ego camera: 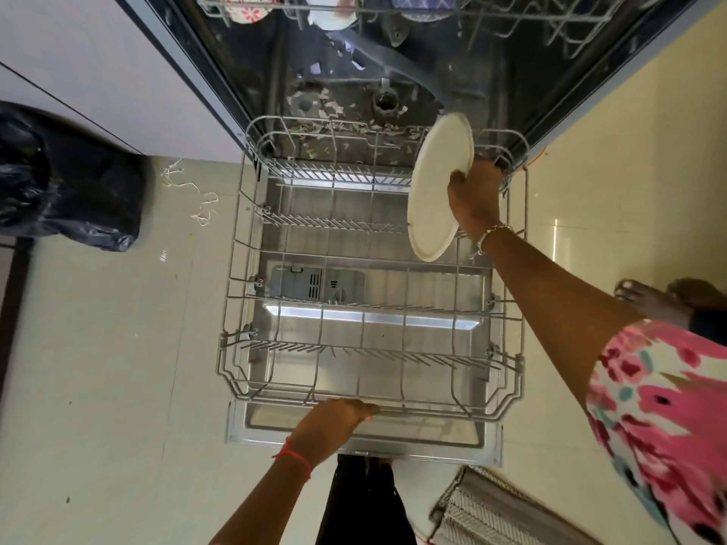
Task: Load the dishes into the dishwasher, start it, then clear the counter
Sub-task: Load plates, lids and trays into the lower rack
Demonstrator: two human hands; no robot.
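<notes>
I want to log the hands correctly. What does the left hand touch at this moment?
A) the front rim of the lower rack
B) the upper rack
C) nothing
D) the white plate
A: the left hand touches the front rim of the lower rack, while the right hand holds the white plate.
</notes>
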